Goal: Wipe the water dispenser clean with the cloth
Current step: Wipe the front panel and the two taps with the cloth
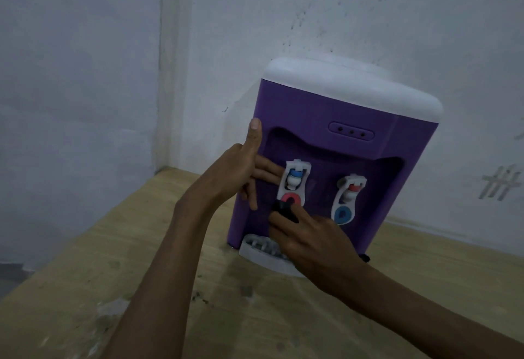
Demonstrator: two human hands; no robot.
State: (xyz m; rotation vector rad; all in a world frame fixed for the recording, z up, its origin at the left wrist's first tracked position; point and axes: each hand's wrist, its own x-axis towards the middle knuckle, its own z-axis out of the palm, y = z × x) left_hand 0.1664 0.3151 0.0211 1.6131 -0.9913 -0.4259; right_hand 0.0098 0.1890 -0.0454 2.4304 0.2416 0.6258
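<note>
While both forearms reach forward over the wooden worktop point(85, 245), the right hand point(314, 241) holds a small black cloth point(283, 208) with curled fingers and presses it on the red lever of the left tap point(293, 184). This hand is above the white drip tray point(255, 251). The left hand point(241, 168) rests flat with straight fingers on the left edge of the purple water dispenser point(326, 143), thumb pointing up. Further right is the second tap point(347, 200) with a blue lever. The dispenser stands on the worktop, near the pale wall point(85, 61).
</note>
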